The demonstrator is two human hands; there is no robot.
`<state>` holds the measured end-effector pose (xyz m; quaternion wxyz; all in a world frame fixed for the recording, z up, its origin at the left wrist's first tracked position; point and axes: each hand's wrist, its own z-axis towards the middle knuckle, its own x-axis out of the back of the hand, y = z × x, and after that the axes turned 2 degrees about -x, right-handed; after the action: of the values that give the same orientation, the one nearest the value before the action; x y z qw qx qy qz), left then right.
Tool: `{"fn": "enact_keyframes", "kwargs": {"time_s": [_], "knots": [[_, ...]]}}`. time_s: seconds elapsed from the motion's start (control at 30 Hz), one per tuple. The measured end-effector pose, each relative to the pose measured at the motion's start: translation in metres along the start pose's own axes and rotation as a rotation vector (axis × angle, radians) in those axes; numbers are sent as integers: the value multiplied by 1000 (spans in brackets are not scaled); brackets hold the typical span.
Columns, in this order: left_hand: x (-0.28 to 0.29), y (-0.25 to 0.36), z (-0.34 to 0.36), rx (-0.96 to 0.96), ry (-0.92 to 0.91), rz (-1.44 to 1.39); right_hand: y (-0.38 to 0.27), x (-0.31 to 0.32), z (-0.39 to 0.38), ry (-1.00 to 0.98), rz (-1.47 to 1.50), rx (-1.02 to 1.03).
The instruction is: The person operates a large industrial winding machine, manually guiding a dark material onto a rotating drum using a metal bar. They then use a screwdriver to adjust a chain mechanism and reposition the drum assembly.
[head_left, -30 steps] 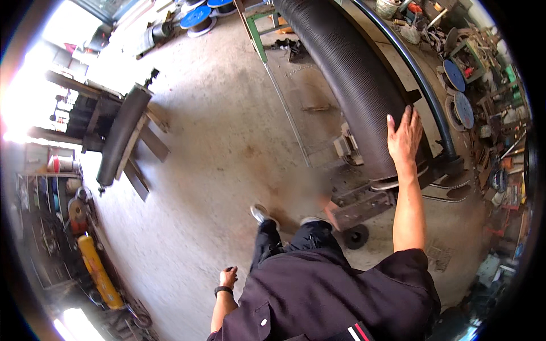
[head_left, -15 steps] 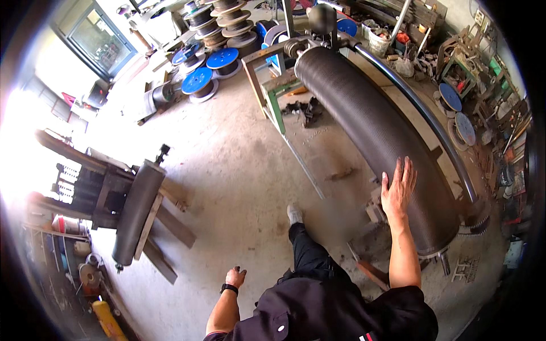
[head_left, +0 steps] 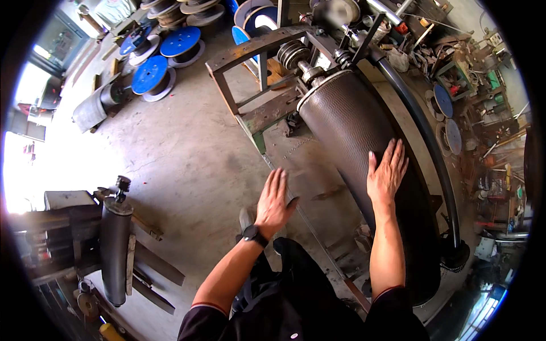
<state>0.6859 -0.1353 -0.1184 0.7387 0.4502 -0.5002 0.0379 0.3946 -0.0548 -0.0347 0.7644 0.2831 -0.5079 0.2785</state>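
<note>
A large dark brown roller [head_left: 354,116] with a fine textured surface lies lengthwise on a metal stand [head_left: 250,51], to my right. My right hand [head_left: 385,175] rests flat on the roller's upper side, fingers extended and thumb apart. My left hand [head_left: 274,206], with a black watch on the wrist, hovers over the floor left of the roller. Its fingers are stretched out and hold nothing. At the roller's far end, a shaft with a stepped pulley [head_left: 291,55] sits in the stand. Along the right side runs a thick dark bar [head_left: 424,125].
A smaller dark roller [head_left: 115,256] stands at the left beside wooden boards [head_left: 156,267]. Spools with blue flanges [head_left: 149,75] and stacked reels [head_left: 199,12] are at the far left. Scrap and tools crowd the right wall, with more blue-flanged spools [head_left: 443,101]. A thin rod [head_left: 301,213] slants beside my legs.
My left hand has risen and reached forward, its fingers now extended. My view has moved nearer the roller's far end. My right hand is on the roller in both frames.
</note>
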Motion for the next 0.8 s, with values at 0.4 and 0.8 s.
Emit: {"fn": "enact_keyframes", "kwargs": {"time_s": [0.4,0.8], "knots": [[-38,-31,193,-366,108,-192,8,2,15,-230,74,-95],[-24,-14,218,-435,136,-147,60,-6,61,-501,364,-211]]}}
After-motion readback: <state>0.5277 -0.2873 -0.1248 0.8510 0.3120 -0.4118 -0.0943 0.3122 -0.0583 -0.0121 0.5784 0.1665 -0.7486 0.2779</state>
